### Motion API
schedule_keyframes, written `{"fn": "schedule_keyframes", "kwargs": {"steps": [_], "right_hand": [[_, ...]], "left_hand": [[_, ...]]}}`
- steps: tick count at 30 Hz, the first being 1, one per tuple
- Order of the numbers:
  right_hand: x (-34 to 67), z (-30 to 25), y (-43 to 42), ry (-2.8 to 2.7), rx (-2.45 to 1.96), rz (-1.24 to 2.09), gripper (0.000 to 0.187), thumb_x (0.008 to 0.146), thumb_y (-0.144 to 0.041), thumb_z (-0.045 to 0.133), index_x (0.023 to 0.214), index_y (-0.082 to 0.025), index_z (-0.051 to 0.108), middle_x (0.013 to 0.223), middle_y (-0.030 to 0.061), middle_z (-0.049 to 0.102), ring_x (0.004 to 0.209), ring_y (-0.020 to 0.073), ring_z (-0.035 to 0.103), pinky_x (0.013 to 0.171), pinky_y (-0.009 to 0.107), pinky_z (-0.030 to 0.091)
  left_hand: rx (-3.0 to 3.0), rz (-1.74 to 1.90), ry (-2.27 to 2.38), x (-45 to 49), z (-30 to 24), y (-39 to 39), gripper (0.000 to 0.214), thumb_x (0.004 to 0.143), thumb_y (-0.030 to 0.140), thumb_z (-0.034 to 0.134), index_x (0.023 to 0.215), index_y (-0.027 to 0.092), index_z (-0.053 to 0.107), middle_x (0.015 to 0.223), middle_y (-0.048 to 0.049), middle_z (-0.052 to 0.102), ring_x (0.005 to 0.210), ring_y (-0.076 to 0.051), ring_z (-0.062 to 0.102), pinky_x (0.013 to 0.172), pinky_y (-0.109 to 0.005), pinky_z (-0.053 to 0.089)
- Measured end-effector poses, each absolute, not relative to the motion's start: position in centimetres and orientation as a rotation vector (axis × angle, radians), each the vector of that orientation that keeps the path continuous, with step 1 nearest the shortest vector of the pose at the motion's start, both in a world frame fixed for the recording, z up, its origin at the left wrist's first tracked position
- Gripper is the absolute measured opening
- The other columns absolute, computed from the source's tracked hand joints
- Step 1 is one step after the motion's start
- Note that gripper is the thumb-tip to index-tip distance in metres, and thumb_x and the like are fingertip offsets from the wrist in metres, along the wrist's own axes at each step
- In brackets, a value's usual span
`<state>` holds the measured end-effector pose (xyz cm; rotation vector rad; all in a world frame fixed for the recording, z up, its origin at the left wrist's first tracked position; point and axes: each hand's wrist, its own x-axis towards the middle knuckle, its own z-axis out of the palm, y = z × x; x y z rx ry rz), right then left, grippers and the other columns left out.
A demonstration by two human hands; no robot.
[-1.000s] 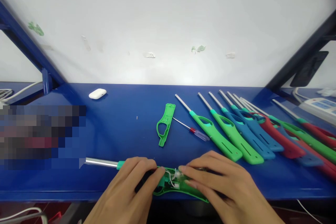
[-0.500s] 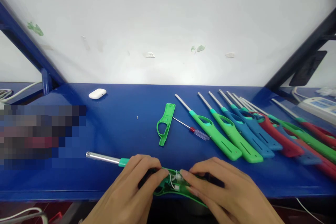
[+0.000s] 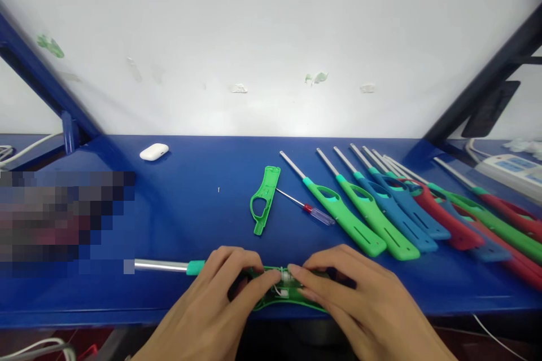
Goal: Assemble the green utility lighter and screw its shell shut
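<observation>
A green gas lighter (image 3: 288,306) with a long metal barrel lies sideways at the table's front edge, its handle opened to show a white valve part and a thin white wire. My left hand (image 3: 224,299) grips the handle near the teal collar, thumb on the inner parts. Around the handle's other end closes my right hand (image 3: 355,293), its fingertips at the white valve part. Both palms hide much of the handle. Beyond them rests the detached green handle half (image 3: 266,197), beside a screwdriver (image 3: 315,212) with a clear and red grip.
Several assembled lighters (image 3: 372,208) in green, blue and red lie in a row at the right. A tiny screw (image 3: 219,189) and a white earbud case (image 3: 154,152) are on the blue table (image 3: 190,208). A power strip (image 3: 512,175) stands far right.
The lighter's barrel has swung down slightly, so the lighter lies more level. My left thumb has moved a little right, closer to my right fingertips. The whole view has shifted slightly.
</observation>
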<state>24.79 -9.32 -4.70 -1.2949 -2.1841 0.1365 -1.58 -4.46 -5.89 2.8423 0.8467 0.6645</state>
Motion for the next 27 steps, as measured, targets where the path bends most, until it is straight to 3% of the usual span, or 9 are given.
{"fn": "schedule_keyframes", "kwargs": {"steps": [7, 12, 18, 21, 23, 27], "right_hand": [[24.8, -5.5, -9.2, -2.115, -1.288, 0.092, 0.044, 0.100, -0.004, 0.054, 0.125, -0.032, 0.078, 0.104, -0.0007, 0.081, 0.085, 0.0160, 0.078, 0.075, 0.024, 0.065], [24.8, -5.4, -9.2, -2.167, -1.308, 0.143, 0.042, 0.102, -0.007, 0.054, 0.125, -0.032, 0.078, 0.103, -0.0005, 0.080, 0.080, 0.0173, 0.075, 0.071, 0.027, 0.065], [24.7, -5.4, -9.2, -2.177, -1.244, -0.033, 0.040, 0.106, -0.007, 0.050, 0.126, -0.028, 0.077, 0.100, 0.0005, 0.080, 0.076, 0.0167, 0.074, 0.066, 0.026, 0.062], [24.5, -5.1, -9.1, -2.174, -1.226, -0.172, 0.038, 0.114, -0.018, 0.043, 0.119, -0.025, 0.080, 0.093, 0.0004, 0.081, 0.072, 0.0158, 0.076, 0.060, 0.027, 0.058], [24.3, -4.9, -9.0, -2.165, -1.199, -0.241, 0.046, 0.118, -0.029, 0.036, 0.113, -0.022, 0.081, 0.089, 0.0014, 0.082, 0.071, 0.0158, 0.077, 0.058, 0.028, 0.056], [23.9, -4.3, -9.0, -2.103, -1.175, -0.314, 0.056, 0.120, -0.035, 0.029, 0.109, -0.021, 0.082, 0.089, 0.0001, 0.083, 0.076, 0.0156, 0.080, 0.070, 0.029, 0.059]], "left_hand": [[2.838, 0.730, 0.875, -1.7, -6.2, -4.4, 0.059, 0.098, -0.004, 0.039, 0.146, 0.024, 0.061, 0.122, -0.0076, 0.068, 0.102, -0.020, 0.064, 0.096, -0.033, 0.059], [2.825, 0.687, 0.858, -1.7, -6.1, -4.4, 0.062, 0.096, -0.005, 0.038, 0.145, 0.025, 0.061, 0.121, -0.0078, 0.067, 0.103, -0.020, 0.063, 0.094, -0.033, 0.060], [2.801, 0.734, 0.841, -1.4, -5.9, -4.3, 0.061, 0.094, -0.006, 0.040, 0.139, 0.027, 0.065, 0.117, -0.0069, 0.068, 0.099, -0.018, 0.063, 0.090, -0.029, 0.060], [2.794, 0.825, 0.800, -1.4, -5.7, -4.2, 0.056, 0.096, -0.006, 0.040, 0.135, 0.024, 0.068, 0.114, -0.0071, 0.068, 0.097, -0.017, 0.063, 0.088, -0.027, 0.060], [2.805, 0.838, 0.780, -1.5, -5.7, -4.2, 0.054, 0.097, -0.006, 0.040, 0.135, 0.023, 0.068, 0.114, -0.0076, 0.068, 0.098, -0.017, 0.063, 0.089, -0.026, 0.060], [2.820, 0.770, 0.790, -1.6, -5.8, -4.2, 0.053, 0.099, -0.004, 0.040, 0.137, 0.022, 0.066, 0.118, -0.0084, 0.068, 0.103, -0.018, 0.062, 0.093, -0.028, 0.060]]}}
